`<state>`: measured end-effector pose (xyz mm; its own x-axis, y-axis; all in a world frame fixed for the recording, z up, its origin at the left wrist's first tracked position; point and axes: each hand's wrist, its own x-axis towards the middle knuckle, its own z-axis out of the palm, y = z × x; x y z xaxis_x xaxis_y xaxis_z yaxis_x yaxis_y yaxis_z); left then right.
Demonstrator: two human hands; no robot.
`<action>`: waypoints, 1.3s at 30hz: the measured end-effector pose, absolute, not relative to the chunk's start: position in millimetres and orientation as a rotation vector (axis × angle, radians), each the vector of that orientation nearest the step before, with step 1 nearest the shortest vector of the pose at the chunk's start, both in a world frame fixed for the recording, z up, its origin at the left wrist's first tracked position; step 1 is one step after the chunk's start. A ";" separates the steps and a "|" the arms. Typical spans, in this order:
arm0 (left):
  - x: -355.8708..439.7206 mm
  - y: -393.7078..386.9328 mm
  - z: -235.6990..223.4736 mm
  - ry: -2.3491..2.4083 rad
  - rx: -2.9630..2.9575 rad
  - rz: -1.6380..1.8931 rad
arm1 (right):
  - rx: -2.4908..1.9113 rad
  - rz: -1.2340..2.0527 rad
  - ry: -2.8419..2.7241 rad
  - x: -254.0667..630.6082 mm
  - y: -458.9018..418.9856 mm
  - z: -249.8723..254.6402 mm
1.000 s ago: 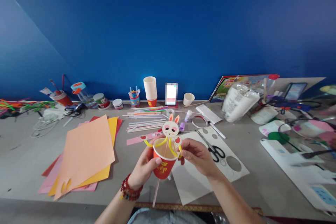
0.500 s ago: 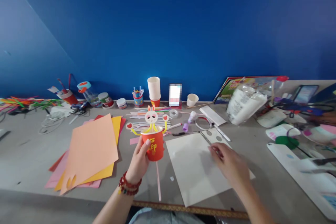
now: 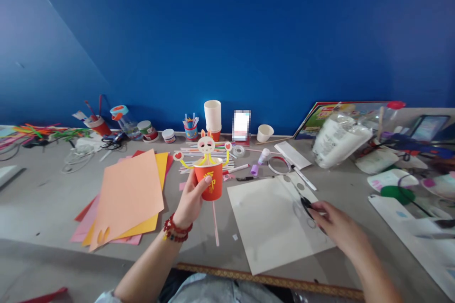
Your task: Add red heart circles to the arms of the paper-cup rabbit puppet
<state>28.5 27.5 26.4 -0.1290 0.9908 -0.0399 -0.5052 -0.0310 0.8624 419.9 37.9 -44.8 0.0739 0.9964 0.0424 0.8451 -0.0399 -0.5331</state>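
Note:
My left hand (image 3: 190, 199) is wrapped round a red paper cup (image 3: 215, 184) with yellow lettering, held upright above the table. From its top rise a white paper rabbit head (image 3: 206, 145) and two yellow arms tipped with round paper hands, each bearing a red heart. A pink straw (image 3: 215, 225) sticks out below the cup. With closed fingers, my right hand (image 3: 332, 220) grips black-handled scissors (image 3: 306, 202) at the handles, over a large white sheet (image 3: 263, 227). The blades point away from me, toward the holes cut in the sheet's far corner.
Coloured paper sheets (image 3: 130, 194) lie stacked at left. Behind the cup are several straws (image 3: 188, 151), stacked white cups (image 3: 212, 113) and a phone-like screen (image 3: 241, 125). A glue stick (image 3: 263, 155), a marker (image 3: 236, 169) and a plastic-wrapped pack (image 3: 339, 139) lie to the right.
The cup in my left hand has risen slightly. My right hand has moved right, and the scissors' black handles now show. The whole view has shifted a little.

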 end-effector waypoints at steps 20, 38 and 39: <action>40.5 53.1 43.1 0.811 0.878 1.460 | -1.184 1.553 -2.123 283.1 38.7 14.7; 45.0 53.9 45.1 0.789 0.830 1.433 | -1.177 1.631 -2.106 273.6 43.9 16.6; 44.8 54.0 45.2 0.784 0.835 1.421 | -1.185 1.619 -2.123 274.1 44.2 16.9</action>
